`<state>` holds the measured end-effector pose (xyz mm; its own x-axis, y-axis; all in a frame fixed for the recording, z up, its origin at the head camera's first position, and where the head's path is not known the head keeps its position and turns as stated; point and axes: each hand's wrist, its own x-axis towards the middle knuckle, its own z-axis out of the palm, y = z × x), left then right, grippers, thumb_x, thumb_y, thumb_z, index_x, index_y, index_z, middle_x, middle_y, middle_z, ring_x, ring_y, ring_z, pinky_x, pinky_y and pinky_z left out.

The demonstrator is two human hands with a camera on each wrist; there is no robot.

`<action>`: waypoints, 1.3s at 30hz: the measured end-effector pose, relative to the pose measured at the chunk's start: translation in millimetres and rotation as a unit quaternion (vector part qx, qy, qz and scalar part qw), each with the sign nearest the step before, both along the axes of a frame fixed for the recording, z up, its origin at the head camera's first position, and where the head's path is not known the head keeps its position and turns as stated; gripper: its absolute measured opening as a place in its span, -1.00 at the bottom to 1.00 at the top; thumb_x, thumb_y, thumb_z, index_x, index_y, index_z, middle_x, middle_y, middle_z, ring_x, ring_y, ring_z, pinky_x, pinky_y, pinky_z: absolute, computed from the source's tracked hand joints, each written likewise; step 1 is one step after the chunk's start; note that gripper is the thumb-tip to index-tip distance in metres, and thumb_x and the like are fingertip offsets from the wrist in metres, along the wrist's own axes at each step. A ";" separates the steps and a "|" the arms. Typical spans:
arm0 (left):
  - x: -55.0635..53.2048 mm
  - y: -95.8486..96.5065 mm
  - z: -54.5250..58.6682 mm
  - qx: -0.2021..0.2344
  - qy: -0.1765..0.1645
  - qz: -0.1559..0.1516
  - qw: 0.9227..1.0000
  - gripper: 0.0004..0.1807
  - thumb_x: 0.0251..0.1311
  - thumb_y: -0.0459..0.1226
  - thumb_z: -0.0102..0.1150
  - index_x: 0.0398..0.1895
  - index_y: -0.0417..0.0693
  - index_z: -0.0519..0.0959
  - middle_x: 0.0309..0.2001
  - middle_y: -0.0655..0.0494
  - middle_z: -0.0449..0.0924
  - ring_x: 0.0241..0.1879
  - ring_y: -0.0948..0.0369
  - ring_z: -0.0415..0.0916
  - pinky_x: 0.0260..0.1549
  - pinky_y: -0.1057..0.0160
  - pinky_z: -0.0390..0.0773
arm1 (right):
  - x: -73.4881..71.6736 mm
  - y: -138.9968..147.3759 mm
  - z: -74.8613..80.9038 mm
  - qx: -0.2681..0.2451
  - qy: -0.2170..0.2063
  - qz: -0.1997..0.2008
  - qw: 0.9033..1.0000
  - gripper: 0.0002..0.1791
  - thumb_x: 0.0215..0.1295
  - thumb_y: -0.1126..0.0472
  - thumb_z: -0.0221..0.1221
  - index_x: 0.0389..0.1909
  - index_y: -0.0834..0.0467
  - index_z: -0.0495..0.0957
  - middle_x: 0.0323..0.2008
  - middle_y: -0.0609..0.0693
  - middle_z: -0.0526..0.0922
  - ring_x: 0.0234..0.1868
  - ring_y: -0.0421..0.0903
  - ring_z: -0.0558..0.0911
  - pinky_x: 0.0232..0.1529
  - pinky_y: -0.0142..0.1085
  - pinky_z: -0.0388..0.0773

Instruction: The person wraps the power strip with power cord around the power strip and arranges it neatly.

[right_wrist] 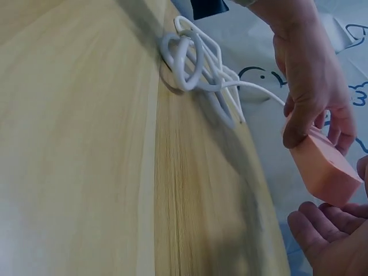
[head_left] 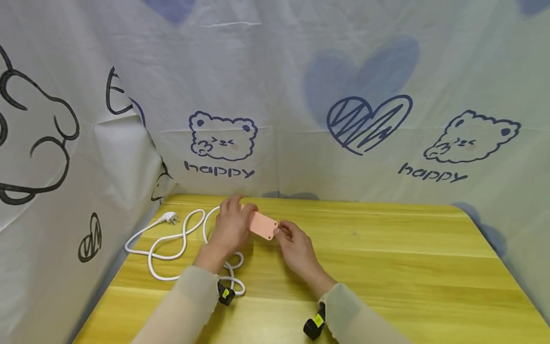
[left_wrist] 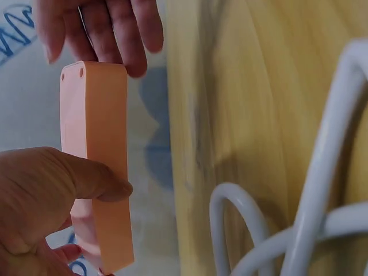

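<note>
A pink power strip [head_left: 262, 225] is held above the table at a slant, its plain face with small corner holes turned up in the head view. My left hand [head_left: 231, 225] grips its far-left part, the thumb [left_wrist: 106, 183] across one narrow side. At the strip's other end is my right hand [head_left: 296, 246], fingers extended and loosely bent by the end face in the right wrist view; whether they touch it is hard to tell. A white cord [right_wrist: 256, 86] runs to the end near my left hand. The socket side is hidden.
The cord's white loops [head_left: 165, 258] lie on the left of the yellow wood-grain table [head_left: 386, 267], with a white plug [head_left: 169, 217] near the back-left edge. A printed cloth [head_left: 292, 157] hangs behind the table and along its sides.
</note>
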<state>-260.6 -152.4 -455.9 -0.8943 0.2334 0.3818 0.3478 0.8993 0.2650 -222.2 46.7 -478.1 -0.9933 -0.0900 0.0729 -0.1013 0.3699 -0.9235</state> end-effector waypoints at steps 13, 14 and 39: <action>32.3 28.2 0.3 0.016 0.045 -0.061 0.997 -0.46 0.09 -0.53 0.37 0.17 0.02 0.63 0.41 -0.32 0.39 0.43 -0.40 0.24 0.32 -0.37 0.47 | 26.0 32.8 6.7 -0.097 -0.027 0.005 0.995 -0.47 0.61 -0.03 0.16 0.36 0.25 0.50 0.07 0.18 0.70 -0.03 0.01 0.73 0.04 0.05 0.75; 33.2 29.0 -0.2 0.017 0.042 -0.061 0.997 -0.47 0.12 -0.53 0.35 0.17 0.04 0.64 0.41 -0.31 0.38 0.44 -0.41 0.23 0.34 -0.37 0.45 | 27.5 34.6 6.5 -0.095 -0.026 0.005 0.995 -0.47 0.61 -0.06 0.14 0.34 0.24 0.52 0.05 0.17 0.71 -0.02 0.02 0.73 0.04 0.04 0.75; 66.7 46.9 -4.9 0.205 -0.149 -0.069 0.965 -0.34 0.47 -0.38 0.21 0.50 0.36 0.32 -0.09 -0.12 0.79 -0.18 0.13 0.75 -0.36 0.27 0.68 | 40.9 62.4 15.9 -0.130 0.019 -0.029 0.991 -0.59 0.65 -0.04 0.08 0.17 0.17 0.66 -0.08 0.16 0.68 -0.10 0.12 0.72 -0.13 -0.13 0.78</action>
<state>-193.8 -105.5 -460.9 -0.9498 0.2424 0.1980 0.3104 0.6483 0.6953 -181.3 109.1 -462.2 -0.9924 -0.0060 0.1227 -0.1225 0.1254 -0.9845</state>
